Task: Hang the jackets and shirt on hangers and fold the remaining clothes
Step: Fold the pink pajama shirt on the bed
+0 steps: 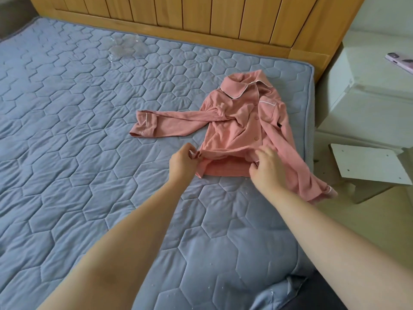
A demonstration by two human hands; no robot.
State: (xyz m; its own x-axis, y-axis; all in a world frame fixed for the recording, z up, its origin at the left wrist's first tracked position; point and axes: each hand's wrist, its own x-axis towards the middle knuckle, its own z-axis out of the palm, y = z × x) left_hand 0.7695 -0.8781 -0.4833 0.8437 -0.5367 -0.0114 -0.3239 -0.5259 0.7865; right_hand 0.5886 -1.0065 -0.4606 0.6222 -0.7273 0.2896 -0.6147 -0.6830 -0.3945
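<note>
A pink pyjama top (240, 121) with white piping lies face up near the right edge of the blue quilted mattress (89, 153), collar toward the headboard. One sleeve stretches left across the bed; the other trails down over the mattress's right edge. My left hand (183, 163) pinches the left corner of the hem and lifts it slightly. My right hand (266, 167) grips the hem at the right side.
A wooden headboard (178, 16) runs along the far side. Clear crumpled plastic (125, 48) lies on the mattress near it. To the right stand a white nightstand (368, 90) with a phone (400, 61) on top and a loose white panel (368, 166).
</note>
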